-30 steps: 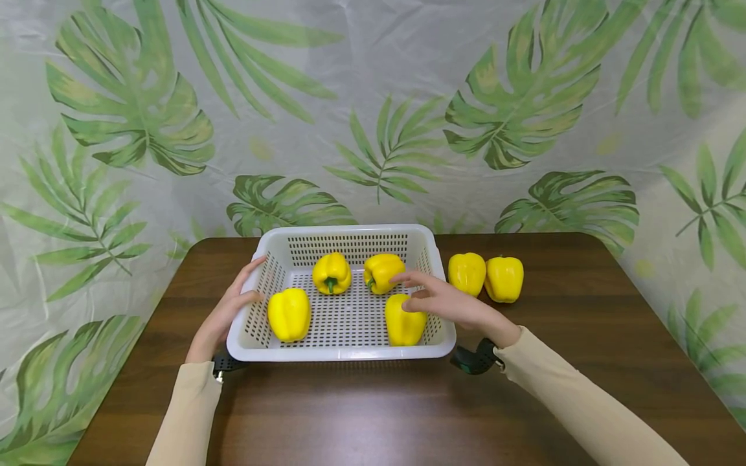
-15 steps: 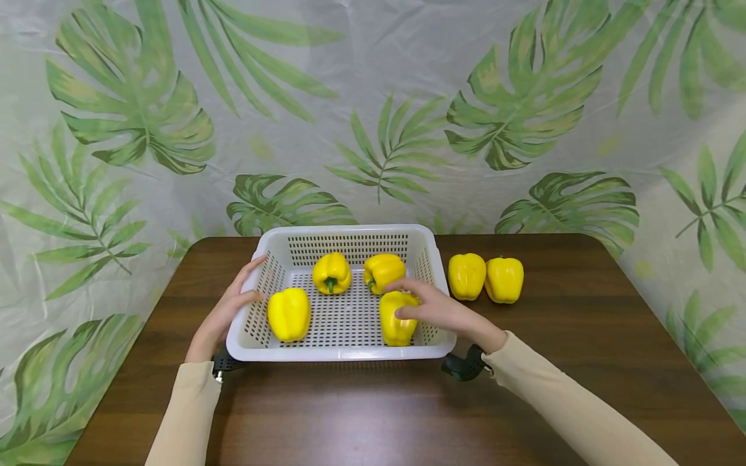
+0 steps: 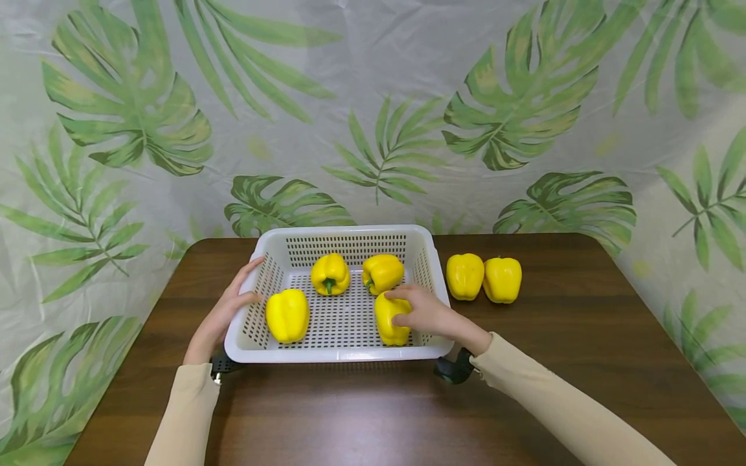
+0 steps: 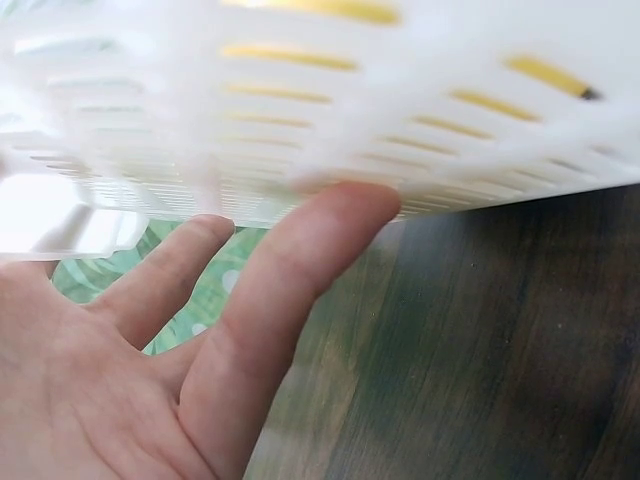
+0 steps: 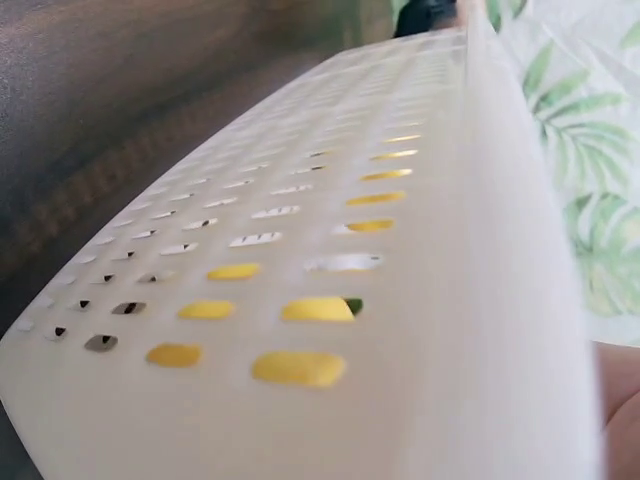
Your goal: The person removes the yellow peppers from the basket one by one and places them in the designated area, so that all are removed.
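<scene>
A white perforated plastic basket (image 3: 344, 355) stands on the table with several yellow bell peppers inside. My right hand (image 3: 428, 314) reaches over its right side and holds the front right bell pepper (image 3: 389, 323), thumb on the near face and fingers over the top. Behind that lies another bell pepper (image 3: 383, 272), stem toward the left. At the basket's left wall is my left hand (image 3: 224, 310), its thumb and fingers extended against the outside, as the left wrist view also shows with the thumb (image 4: 300, 270). Basket wall (image 5: 330, 300) hides most of the right hand in the right wrist view.
Two more yellow bell peppers (image 3: 465, 276) stand side by side on the dark wooden table (image 3: 583, 336), right of the basket. Inside it, one bell pepper (image 3: 288, 316) is front left and another (image 3: 330, 274) back centre. A leaf-print curtain (image 3: 384, 97) hangs behind the table.
My right hand has moved left and closed round the front right bell pepper, which has shifted left inside the basket. My left hand has stayed at the basket's side.
</scene>
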### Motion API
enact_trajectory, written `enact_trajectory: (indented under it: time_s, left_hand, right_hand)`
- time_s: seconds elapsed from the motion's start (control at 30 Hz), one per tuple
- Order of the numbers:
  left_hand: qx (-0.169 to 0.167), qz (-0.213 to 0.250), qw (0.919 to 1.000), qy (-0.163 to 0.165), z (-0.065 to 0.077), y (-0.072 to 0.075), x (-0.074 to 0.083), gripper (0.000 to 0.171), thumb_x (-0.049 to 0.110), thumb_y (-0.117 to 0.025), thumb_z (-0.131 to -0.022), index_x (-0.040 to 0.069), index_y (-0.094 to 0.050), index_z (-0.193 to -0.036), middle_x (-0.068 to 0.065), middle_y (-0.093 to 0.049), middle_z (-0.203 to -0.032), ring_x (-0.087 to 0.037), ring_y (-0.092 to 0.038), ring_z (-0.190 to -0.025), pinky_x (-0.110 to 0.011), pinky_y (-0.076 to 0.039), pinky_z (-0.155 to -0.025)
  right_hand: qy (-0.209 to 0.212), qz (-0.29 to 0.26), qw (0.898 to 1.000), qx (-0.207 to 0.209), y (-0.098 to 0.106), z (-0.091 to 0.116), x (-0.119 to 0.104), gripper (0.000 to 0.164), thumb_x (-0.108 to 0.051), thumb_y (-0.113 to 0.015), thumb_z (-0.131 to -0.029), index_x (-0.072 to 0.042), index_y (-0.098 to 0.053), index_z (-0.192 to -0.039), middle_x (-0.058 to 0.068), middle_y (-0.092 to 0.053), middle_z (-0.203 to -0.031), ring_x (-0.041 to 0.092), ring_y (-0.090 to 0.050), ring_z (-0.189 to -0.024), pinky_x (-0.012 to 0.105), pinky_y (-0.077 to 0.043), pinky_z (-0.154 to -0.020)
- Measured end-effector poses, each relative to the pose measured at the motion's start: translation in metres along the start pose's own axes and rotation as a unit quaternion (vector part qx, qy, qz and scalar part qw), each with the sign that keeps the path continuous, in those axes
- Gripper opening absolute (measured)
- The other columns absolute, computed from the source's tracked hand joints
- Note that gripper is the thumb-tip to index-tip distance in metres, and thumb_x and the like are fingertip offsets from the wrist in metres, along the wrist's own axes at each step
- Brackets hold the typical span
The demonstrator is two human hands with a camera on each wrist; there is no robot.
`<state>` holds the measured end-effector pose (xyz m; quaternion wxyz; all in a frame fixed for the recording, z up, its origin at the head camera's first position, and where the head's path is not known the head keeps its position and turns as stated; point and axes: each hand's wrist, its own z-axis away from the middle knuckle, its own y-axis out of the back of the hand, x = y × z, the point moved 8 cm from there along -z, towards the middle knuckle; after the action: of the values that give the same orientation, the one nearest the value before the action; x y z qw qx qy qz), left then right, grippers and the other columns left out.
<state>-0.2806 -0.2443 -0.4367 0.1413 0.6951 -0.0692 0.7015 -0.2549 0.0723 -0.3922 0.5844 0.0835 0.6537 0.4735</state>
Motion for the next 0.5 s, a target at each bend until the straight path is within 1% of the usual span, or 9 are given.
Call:
enact_trajectory:
  time_s: [0.1, 0.23, 0.37, 0.5]
  left_hand:
    - [0.002, -0.002, 1.0, -0.001, 0.0, 0.001, 0.0, 0.072, 0.0, -0.041, -0.092, 0.024, -0.012, -0.154, -0.018, -0.005, -0.156, -0.05, -0.025, -0.13, -0.063, -0.041, -0.086]
    - [0.003, -0.004, 1.0, -0.001, 0.0, 0.001, 0.0, 0.072, 0.0, -0.041, -0.092, 0.025, -0.012, -0.154, -0.018, -0.004, -0.156, -0.05, -0.025, -0.13, -0.064, -0.04, -0.085]
    - [0.004, -0.005, 1.0, 0.0, 0.0, 0.0, -0.001, 0.072, 0.0, -0.041, -0.092, 0.025, -0.012, -0.154, -0.018, -0.004, -0.156, -0.051, -0.025, -0.13, -0.066, -0.039, -0.086]
    - [0.005, -0.003, 1.0, 0.002, 0.0, 0.0, -0.001, 0.073, 0.0, -0.041, -0.091, 0.024, -0.013, -0.153, -0.018, -0.004, -0.156, -0.051, -0.025, -0.13, -0.066, -0.039, -0.086]
  right_hand:
    - [-0.007, 0.003, 1.0, 0.001, -0.002, -0.001, 0.001, 0.05, -0.01, -0.063, -0.085, 0.004, -0.053, -0.133, 0.031, -0.036, -0.142, 0.045, -0.031, -0.13, 0.06, -0.026, -0.102]
    - [-0.013, -0.005, 1.0, 0.001, -0.005, -0.002, 0.003, 0.051, -0.01, -0.063, -0.085, -0.003, -0.054, -0.134, 0.032, -0.031, -0.144, 0.046, -0.032, -0.129, 0.06, -0.029, -0.1]
    - [-0.018, -0.013, 1.0, -0.004, -0.009, -0.004, 0.006, 0.048, -0.009, -0.063, -0.085, -0.011, -0.058, -0.133, 0.031, -0.032, -0.142, 0.043, -0.037, -0.123, 0.058, -0.032, -0.096]
    - [-0.016, -0.022, 1.0, -0.006, -0.014, -0.006, 0.007, 0.049, -0.005, -0.061, -0.084, -0.014, -0.058, -0.132, 0.029, -0.033, -0.141, 0.04, -0.039, -0.119, 0.056, -0.035, -0.093]
